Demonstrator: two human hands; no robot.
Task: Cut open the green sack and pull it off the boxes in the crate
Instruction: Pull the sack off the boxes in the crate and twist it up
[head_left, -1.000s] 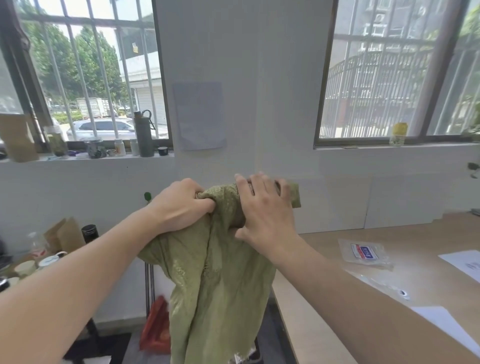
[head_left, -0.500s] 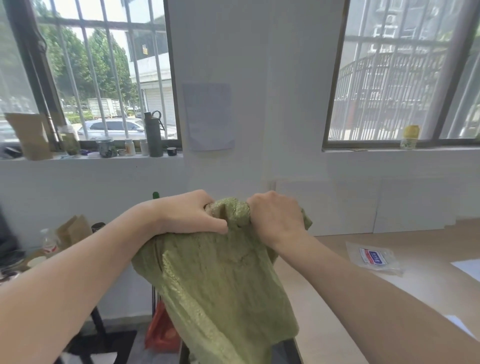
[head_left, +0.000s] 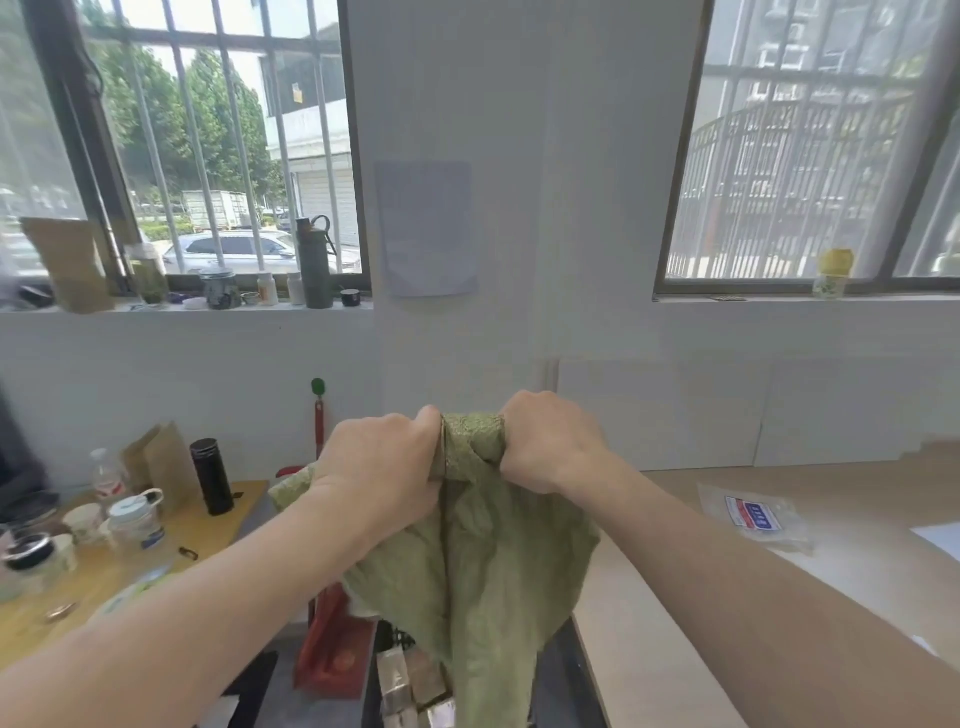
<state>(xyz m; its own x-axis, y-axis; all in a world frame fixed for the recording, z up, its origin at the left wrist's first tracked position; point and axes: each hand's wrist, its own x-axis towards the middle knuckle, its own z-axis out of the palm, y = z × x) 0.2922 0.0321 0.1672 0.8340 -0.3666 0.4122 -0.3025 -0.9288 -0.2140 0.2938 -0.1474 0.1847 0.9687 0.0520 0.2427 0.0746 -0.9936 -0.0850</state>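
**Two hands, one green sack held up**

One green sack (head_left: 488, 571) hangs bunched from two hands, raised in front of the white wall. The left hand (head_left: 384, 467) grips its rolled top edge with curled fingers. The right hand (head_left: 550, 441) clenches the same roll just beside it, with a short band of fabric showing between them. The sack's lower part drapes over shiny boxes (head_left: 410, 686) at the bottom edge; I cannot tell how many. One clear packet (head_left: 753, 517) lies on the pale bench (head_left: 675, 649) at right. One black flask (head_left: 212, 475) stands on a second, yellow bench (head_left: 104, 571) at left.
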